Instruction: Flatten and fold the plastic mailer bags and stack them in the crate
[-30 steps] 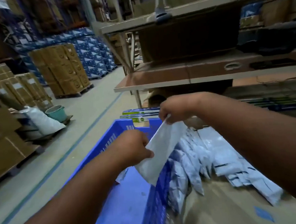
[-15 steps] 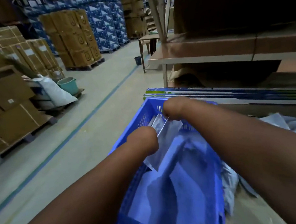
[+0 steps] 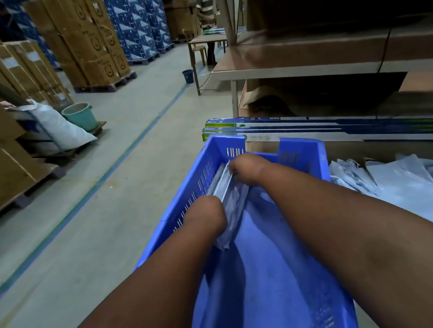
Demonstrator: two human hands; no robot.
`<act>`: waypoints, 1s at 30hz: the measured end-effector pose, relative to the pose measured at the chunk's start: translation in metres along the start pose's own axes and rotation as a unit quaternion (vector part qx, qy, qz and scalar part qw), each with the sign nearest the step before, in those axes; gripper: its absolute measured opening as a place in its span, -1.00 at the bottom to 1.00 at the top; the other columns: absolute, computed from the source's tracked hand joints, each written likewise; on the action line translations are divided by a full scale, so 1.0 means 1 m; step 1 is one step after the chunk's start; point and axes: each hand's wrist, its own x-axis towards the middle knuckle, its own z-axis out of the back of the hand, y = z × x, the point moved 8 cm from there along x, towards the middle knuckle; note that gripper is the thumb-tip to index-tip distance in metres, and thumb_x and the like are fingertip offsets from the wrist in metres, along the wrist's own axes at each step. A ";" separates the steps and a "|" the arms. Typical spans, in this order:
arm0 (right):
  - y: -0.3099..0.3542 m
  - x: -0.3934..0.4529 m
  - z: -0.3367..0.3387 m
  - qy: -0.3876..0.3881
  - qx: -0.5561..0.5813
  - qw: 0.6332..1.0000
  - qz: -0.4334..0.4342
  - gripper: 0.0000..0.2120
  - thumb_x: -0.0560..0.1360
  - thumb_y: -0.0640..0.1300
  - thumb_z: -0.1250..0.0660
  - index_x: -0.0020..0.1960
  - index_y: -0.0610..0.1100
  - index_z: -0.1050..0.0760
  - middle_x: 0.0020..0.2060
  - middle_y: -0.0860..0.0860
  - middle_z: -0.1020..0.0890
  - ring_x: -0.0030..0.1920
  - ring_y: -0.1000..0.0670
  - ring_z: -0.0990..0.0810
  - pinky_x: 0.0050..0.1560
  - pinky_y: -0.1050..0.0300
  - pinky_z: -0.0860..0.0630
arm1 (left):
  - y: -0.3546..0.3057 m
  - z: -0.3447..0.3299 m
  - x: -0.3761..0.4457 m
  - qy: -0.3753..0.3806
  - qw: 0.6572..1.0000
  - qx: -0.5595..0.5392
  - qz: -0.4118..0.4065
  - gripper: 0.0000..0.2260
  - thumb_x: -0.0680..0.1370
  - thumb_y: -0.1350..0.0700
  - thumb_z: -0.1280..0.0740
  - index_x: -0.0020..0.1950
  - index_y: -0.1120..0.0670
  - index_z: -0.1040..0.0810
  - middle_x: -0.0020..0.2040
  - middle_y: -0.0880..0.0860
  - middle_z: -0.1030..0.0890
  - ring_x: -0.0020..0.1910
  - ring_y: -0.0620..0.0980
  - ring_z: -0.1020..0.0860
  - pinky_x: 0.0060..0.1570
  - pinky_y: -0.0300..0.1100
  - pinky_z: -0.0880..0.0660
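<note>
A blue slotted plastic crate (image 3: 302, 155) stands in front of me. Both my hands reach down inside it along its left wall. My left hand (image 3: 206, 215) grips the near end of a folded pale grey mailer bag (image 3: 232, 201). My right hand (image 3: 246, 170) pinches the far end of the same bag. The bag stands on edge against the crate's left wall, beside what looks like another folded bag there. My fingers are mostly hidden behind the wrists. A heap of loose grey mailer bags (image 3: 401, 184) lies on the surface to the right of the crate.
Long flat boxes (image 3: 335, 124) lie behind the crate, under a brown shelf rack (image 3: 305, 62). To the left runs a concrete aisle with palletised cartons (image 3: 81, 42), a white sack (image 3: 59, 126) and a green bucket (image 3: 79, 115). A person (image 3: 206, 13) stands at a far table.
Both hands carried the folded bag from above the loose heap leftward and down into the crate, setting it against the left wall. My view swung left and lower.
</note>
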 end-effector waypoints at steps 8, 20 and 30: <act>0.004 -0.003 -0.003 -0.033 0.067 0.997 0.007 -0.77 0.59 -0.16 -0.34 0.21 0.03 -0.62 0.18 -0.07 -0.58 0.18 -0.17 -0.60 0.23 -0.04 -0.55 | 0.013 -0.004 -0.011 -0.031 0.999 -0.010 0.029 -0.81 0.59 0.20 -0.30 0.16 0.10 -0.62 0.16 0.14 -0.64 0.13 0.19 -0.66 0.05 0.01 -0.59; 0.027 -0.022 0.024 -0.054 0.105 0.993 0.027 -0.59 0.61 -0.18 -0.34 0.44 0.01 -0.50 0.32 -0.07 -0.48 0.23 -0.20 -0.58 0.23 -0.08 -0.54 | 0.021 0.003 -0.031 -0.069 0.996 0.017 0.054 -0.85 0.57 0.10 -0.37 0.14 0.02 -0.59 0.14 0.07 -0.63 0.11 0.15 -0.65 -0.11 -0.05 -0.54; -0.012 -0.115 0.091 -0.035 0.017 0.999 0.038 -0.63 0.58 0.02 -0.43 0.37 0.14 -0.54 0.33 0.01 -0.59 0.29 -0.12 -0.58 0.28 -0.06 -0.54 | -0.072 0.092 -0.075 -0.210 0.971 0.036 -0.112 -0.82 0.62 -0.08 -0.32 0.11 0.00 -0.57 0.13 0.06 -0.63 0.11 0.13 -0.62 -0.12 -0.08 -0.46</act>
